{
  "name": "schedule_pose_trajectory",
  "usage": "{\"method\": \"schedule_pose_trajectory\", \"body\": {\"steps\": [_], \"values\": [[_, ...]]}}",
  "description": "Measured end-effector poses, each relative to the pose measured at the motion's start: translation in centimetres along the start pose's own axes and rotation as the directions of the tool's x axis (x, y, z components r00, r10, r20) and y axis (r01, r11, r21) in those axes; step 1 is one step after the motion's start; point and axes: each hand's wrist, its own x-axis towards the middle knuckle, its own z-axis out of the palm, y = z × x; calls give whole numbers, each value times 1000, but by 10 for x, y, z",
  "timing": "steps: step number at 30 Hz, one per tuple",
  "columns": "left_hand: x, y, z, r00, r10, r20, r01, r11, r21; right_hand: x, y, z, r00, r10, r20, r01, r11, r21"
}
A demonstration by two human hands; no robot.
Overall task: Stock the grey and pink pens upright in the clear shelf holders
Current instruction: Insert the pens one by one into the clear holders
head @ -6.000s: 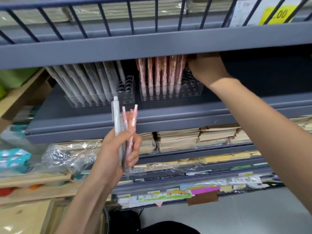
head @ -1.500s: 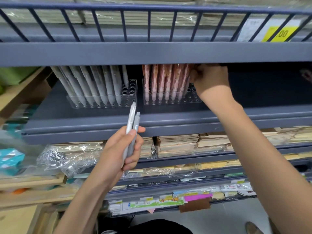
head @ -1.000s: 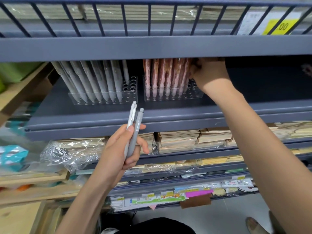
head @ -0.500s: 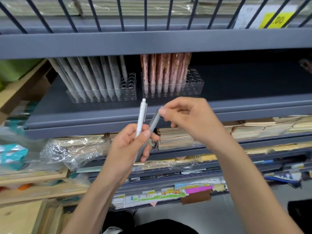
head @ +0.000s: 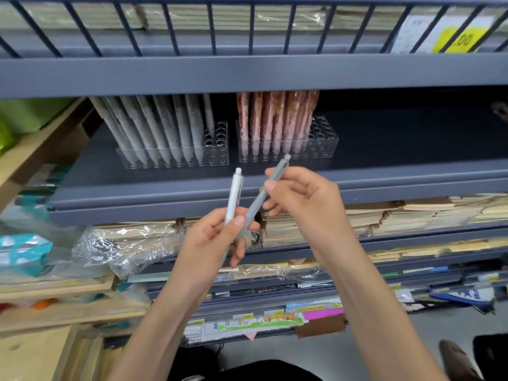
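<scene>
1. Left hand (head: 217, 237) is low centre, below the front edge of the shelf (head: 384, 149). Its fingers are curled round the lower part of a light grey pen (head: 235, 193), thumb on top. That pen stands nearly upright, clicker end up.
2. Right hand (head: 305, 199) is just right of the left hand. Thumb and forefinger are pinched on the upper part of a darker grey pen (head: 255, 206), the other fingers loosely curled.
3. The darker grey pen tilts up to the right. Its lower end runs into the left hand's grip under the thumb, so both hands are on it. Its top end is in front of the right clear holder.
4. The two pens make a V, close together at the bottom and apart at the top.
5. Left clear holder (head: 220, 141) sits on the shelf. Grey pens (head: 165, 127) fill most of it, tips down and leaning back-left. Open holes show at its right end.
6. Right clear holder (head: 321, 138) is just beside the left one. Pink pens (head: 275, 119) fill its left part, tips down. Open holes show on its right.
7. Neither hand touches a holder.
8. Lower shelves hold paper stacks (head: 412, 213) and crinkled plastic wrap (head: 123, 243). A yellow price tag (head: 456, 39) is top right behind the rail bars.
</scene>
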Motion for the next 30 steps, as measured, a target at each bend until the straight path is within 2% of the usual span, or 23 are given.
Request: {"method": "schedule_pose_trajectory", "body": {"steps": [2,5,8,11,14,16,19,22,26,30], "values": [[-1,4,-8,1000,17,-24,-17,1000,-1,5,-2,7,1000,-13,24,14,1000,-22],[-4,8,-23,995,29,-98,-29,1000,5,19,-15,14,985,-161,-64,158,986,-44],[-9,11,-43,984,10,-178,-13,1000,-13,35,-28,25,923,-325,-204,301,943,-142],[-17,16,-62,976,14,-219,-26,998,-51,52,-34,42,843,-454,-290,341,867,-364],[-25,18,-76,962,26,-273,-46,996,-70,71,-31,57,831,-498,-248,314,789,-529],[-29,18,-85,952,20,-304,-52,994,-96,81,-27,67,835,-521,-176,357,757,-547],[-33,19,-95,954,12,-299,-41,995,-91,94,-26,74,845,-531,-59,387,685,-617],[-36,18,-102,953,14,-301,-38,997,-74,111,-36,80,895,-446,-13,283,591,-756],[-38,17,-103,964,29,-263,-41,998,-41,121,-50,94,963,-267,-37,135,596,-792],[-39,17,-105,967,20,-254,-21,1000,-2,120,-56,97,972,-233,-34,106,562,-821]]}}
